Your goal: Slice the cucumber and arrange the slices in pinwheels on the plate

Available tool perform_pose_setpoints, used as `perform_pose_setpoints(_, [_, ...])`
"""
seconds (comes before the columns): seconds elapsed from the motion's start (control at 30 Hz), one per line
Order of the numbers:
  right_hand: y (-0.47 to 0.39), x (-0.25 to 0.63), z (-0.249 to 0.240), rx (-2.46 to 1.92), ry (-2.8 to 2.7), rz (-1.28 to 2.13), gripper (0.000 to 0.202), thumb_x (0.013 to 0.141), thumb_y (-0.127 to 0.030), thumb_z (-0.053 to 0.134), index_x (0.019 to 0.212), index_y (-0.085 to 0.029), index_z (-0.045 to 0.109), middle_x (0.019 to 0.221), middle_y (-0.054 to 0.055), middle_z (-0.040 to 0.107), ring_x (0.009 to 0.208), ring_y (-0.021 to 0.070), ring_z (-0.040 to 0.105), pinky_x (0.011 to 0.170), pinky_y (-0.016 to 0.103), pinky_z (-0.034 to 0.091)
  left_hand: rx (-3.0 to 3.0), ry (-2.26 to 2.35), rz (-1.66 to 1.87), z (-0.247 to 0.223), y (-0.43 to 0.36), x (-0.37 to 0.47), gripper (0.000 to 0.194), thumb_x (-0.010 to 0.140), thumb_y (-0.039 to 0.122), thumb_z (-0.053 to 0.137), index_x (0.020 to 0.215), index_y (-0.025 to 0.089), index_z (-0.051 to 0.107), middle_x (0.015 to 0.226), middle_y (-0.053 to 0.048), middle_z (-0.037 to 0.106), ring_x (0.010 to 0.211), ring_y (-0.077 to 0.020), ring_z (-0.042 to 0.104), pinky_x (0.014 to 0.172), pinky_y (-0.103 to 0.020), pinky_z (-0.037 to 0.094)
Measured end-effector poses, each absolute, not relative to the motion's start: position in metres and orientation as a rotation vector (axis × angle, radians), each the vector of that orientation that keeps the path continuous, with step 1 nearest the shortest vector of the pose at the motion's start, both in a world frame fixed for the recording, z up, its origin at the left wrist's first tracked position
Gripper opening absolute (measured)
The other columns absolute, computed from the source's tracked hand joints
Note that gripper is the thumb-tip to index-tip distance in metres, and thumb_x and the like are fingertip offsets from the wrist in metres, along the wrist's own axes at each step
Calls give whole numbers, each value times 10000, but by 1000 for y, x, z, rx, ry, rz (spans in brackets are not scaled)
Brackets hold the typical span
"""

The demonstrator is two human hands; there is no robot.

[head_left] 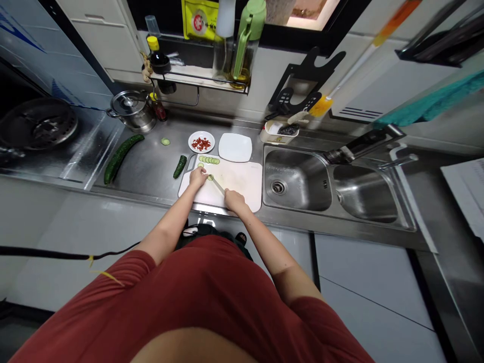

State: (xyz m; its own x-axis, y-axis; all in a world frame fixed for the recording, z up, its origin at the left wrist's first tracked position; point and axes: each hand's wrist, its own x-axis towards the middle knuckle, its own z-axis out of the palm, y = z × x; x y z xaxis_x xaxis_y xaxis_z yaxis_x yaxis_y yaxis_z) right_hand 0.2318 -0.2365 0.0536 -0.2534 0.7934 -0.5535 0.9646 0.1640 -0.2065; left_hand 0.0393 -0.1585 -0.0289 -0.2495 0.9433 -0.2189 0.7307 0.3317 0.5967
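Note:
My right hand (234, 200) is closed round the handle of a kitchen knife (218, 185), whose blade points up and left over the white cutting board (242, 184). At the blade's tip lies a pale green cucumber slice (210, 177). The bent fingers of my left hand (198, 177) are closed at the edge of this slice, on the left part of the board. A row of overlapping cucumber slices (209, 160) lies along the board's far edge. Left of the board rests a cut cucumber piece (180, 167).
A plate of chopped red pieces (201, 142) and a white plate (235, 147) stand behind the board. A whole cucumber (121, 159), a cucumber end (165, 141) and a lidded pot (133, 111) are to the left. The double sink (297, 179) adjoins on the right.

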Motion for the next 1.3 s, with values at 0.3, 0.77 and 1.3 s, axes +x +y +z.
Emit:
perform_pose_setpoints(0.3, [-236, 231, 54, 1677, 2115, -758, 313, 892, -107, 406, 1173, -148, 537, 1101, 169, 657, 1030, 254, 638, 787, 321, 492, 1470, 2050, 522, -33, -158, 38, 191, 728, 299, 709, 886, 223, 633, 769, -1, 633, 766, -170, 596, 718, -260, 408])
perform_pose_setpoints(0.77, [-250, 250, 59, 1629, 2094, -750, 302, 881, -125, 443, 1167, -139, 538, 1097, 168, 654, 1007, 259, 644, 775, 326, 492, 1473, 2047, 510, -30, -159, 38, 208, 723, 293, 688, 907, 213, 634, 792, -2, 640, 785, -170, 595, 723, -258, 405])
perform_pose_setpoints(1.3, [-236, 235, 55, 1671, 2098, -786, 313, 895, -115, 397, 1172, -146, 539, 1110, 167, 651, 1029, 254, 632, 792, 328, 488, 1488, 2060, 498, -33, -156, 37, 197, 724, 280, 695, 901, 215, 638, 800, -1, 648, 798, -169, 602, 725, -254, 409])
